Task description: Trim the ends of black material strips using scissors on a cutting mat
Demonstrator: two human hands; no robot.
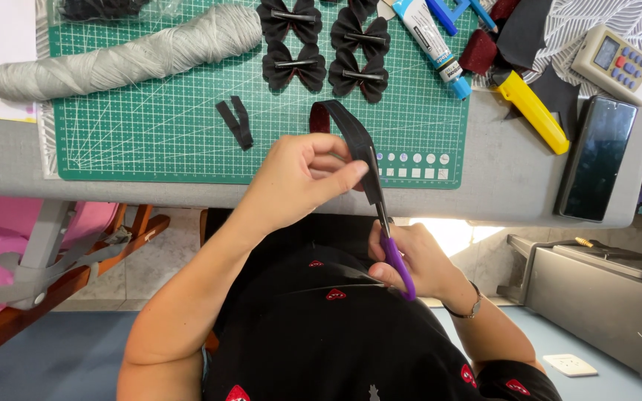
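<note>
black fabric strip (351, 130), with a dark red underside showing at its looped end, is pinched between the thumb and fingers of the left hand (302, 174), held just over the near edge of the green cutting mat (150, 126) and the near edge of the grey bench (499, 178). purple-handled scissors (388, 238) are gripped in the right hand (414, 260), fingers closed around the handle, below the bench's near edge; the blades point up and meet the strip at the left thumb. whether the blades are parted is not clear.

on the mat, four black fabric bows (325, 44) with metal clips lie near its far edge. a small folded black strip (235, 122) lies near the mat's middle. a long grey roll of thread (128, 56) lies across the far left corner. a glue tube (432, 44) lies at the mat's right edge, a yellow utility knife (533, 111) and a dark phone (596, 160) toward the bench's right end.
</note>
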